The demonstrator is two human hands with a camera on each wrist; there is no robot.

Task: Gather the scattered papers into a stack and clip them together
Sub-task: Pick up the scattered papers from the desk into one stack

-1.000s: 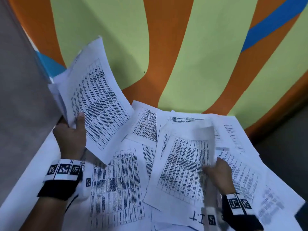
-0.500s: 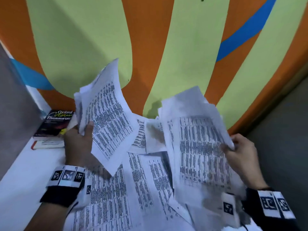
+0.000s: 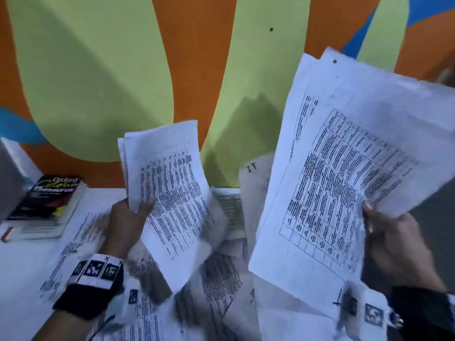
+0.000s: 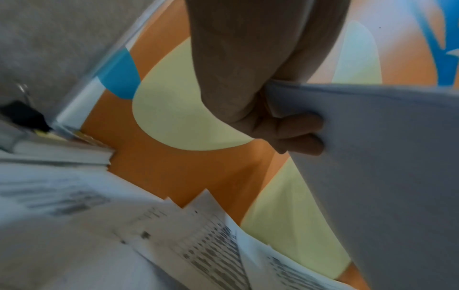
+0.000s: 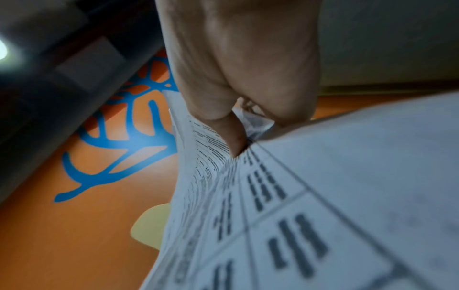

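My left hand (image 3: 130,222) grips a small bundle of printed sheets (image 3: 172,193) upright above the table, thumb in front; the left wrist view shows curled fingers (image 4: 298,133) on the bundle's blank back (image 4: 385,166). My right hand (image 3: 394,239) pinches a larger batch of printed sheets (image 3: 344,173) at its right edge, raised high at the right; the thumb (image 5: 233,135) presses on the print (image 5: 285,225) in the right wrist view. More scattered papers (image 3: 216,279) lie overlapping on the white table (image 3: 22,271) below both hands. A black binder clip (image 4: 22,115) sits at the far left.
A black Oxford thesaurus (image 3: 46,203) lies at the table's back left with a small red object (image 3: 6,233) beside it. A wall painted orange, green and blue (image 3: 98,70) stands right behind the table. Grey floor (image 3: 433,217) shows at the right.
My right hand has lifted its batch of sheets off the table and carried it up and to the right. The left hand keeps its bundle raised. The view has tilted upward.
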